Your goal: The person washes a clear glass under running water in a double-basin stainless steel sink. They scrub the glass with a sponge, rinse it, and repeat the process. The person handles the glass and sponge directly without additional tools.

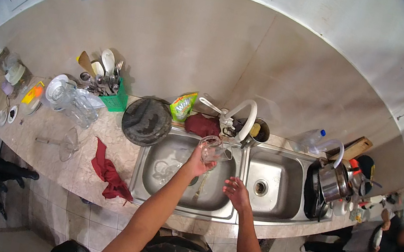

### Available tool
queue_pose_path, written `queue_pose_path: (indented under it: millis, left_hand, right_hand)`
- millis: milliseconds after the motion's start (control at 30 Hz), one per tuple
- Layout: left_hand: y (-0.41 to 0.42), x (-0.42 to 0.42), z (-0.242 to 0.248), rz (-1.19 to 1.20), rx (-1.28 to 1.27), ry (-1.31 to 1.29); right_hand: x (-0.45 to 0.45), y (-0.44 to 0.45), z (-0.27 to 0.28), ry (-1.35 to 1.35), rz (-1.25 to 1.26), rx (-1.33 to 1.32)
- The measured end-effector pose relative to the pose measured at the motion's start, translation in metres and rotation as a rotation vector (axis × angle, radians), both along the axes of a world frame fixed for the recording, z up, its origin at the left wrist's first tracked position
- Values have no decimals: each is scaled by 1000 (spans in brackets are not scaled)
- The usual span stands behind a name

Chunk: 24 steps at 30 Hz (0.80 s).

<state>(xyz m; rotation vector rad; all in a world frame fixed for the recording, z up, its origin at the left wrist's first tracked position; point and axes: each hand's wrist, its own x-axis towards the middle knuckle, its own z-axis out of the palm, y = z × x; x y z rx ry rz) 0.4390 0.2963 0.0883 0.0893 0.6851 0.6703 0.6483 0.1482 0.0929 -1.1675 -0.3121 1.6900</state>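
Note:
My left hand (197, 163) grips a clear glass mug (217, 151) tilted on its side. It is held above the left sink basin (219, 201), just below the curved spout of the white faucet (252, 120). My right hand (237, 193) hovers near the divider between the basins, fingers apart and holding nothing. Clear glassware (164, 171) lies in the left part of that basin. A piece of cutlery (197, 192) rests on its floor. The right basin (274, 198) shows a drain strainer.
A red cloth (111, 175), a dark stone mortar (146, 121), a glass cover (69, 145) and a green cutlery basket (116, 97) stand left. Behind sit a soap pouch (183, 106) and a metal cup (257, 133). Pots (330, 183) crowd the right. People stand at both sides.

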Motion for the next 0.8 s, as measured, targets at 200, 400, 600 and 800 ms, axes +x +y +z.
queue_pose_path:
  millis: [200,400,600,800]
  left_hand:
    - [1,1,30,21,173,145]
    - [-11,-8,72,-100,1606,1298]
    - [-25,-11,78,-114,1589,1131]
    - [-26,-44,50,-2,628,479]
  right_hand:
    - [2,-4,-4,-21,2,-8]
    - [2,-12,-12,-50,-5,-33]
    - [2,-15,-22,-69,5,-63]
    - [9,-21,-36,-33,-49,-93]
